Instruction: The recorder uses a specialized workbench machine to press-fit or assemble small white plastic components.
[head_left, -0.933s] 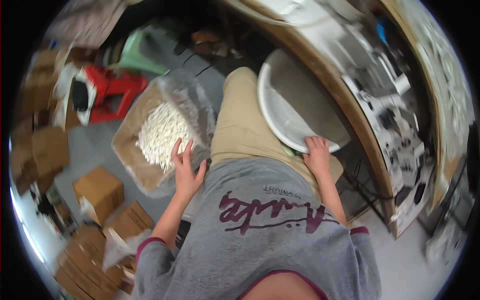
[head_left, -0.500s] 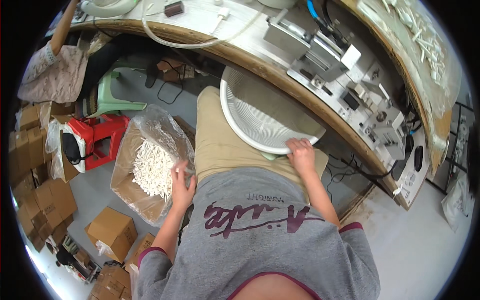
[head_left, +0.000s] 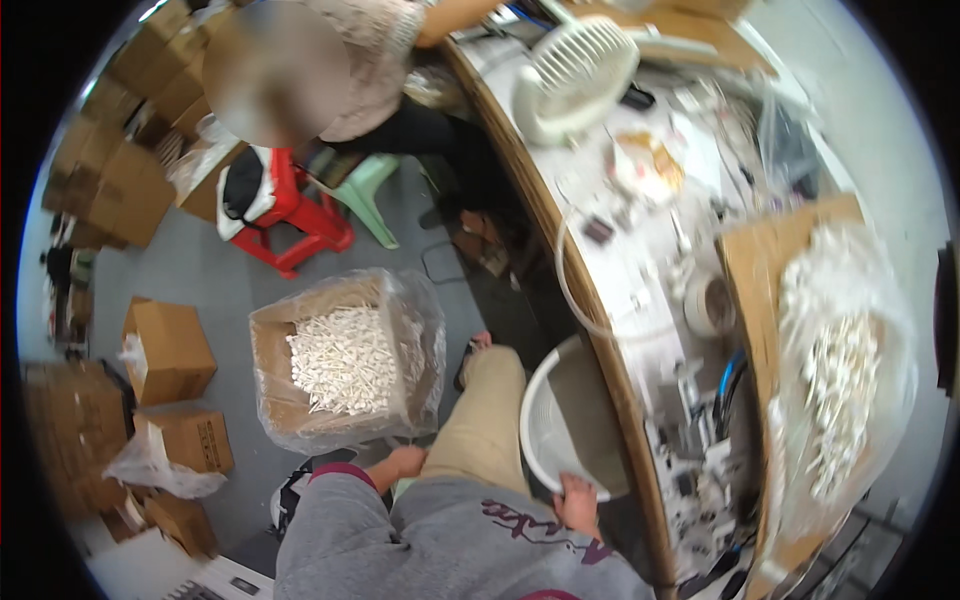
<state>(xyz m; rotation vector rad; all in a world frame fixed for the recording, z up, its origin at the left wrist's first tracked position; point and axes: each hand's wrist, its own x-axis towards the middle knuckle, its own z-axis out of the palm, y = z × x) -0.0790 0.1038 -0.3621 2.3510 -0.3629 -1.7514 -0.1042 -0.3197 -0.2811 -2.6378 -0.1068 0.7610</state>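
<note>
My right hand [head_left: 577, 503] holds the near rim of a round white plastic basket [head_left: 530, 440], fingers over the edge. The basket stands by my leg, partly under the workbench, and its visible inside holds nothing I can make out. Beside my left thigh is my left hand [head_left: 405, 461], whose fingers are too blurred and hidden to read. In front of it, on the floor, an open cardboard box [head_left: 271, 350] lined with clear plastic is filled with small white stick-shaped pieces [head_left: 345, 362].
A co-worker [head_left: 375, 60] sits at the far side, beside a red stool [head_left: 290, 225] and a green stool [head_left: 365, 205]. Cartons [head_left: 165, 345] stand at the left. The workbench [head_left: 610, 265] carries metal fixtures [head_left: 690, 440], a clear hose and a plastic-lined tray of white pieces [head_left: 842, 390].
My view has turned left, bringing the co-worker and more of the bench in. My left hand has drawn back from beside the box to my thigh. The right hand stays on the basket rim.
</note>
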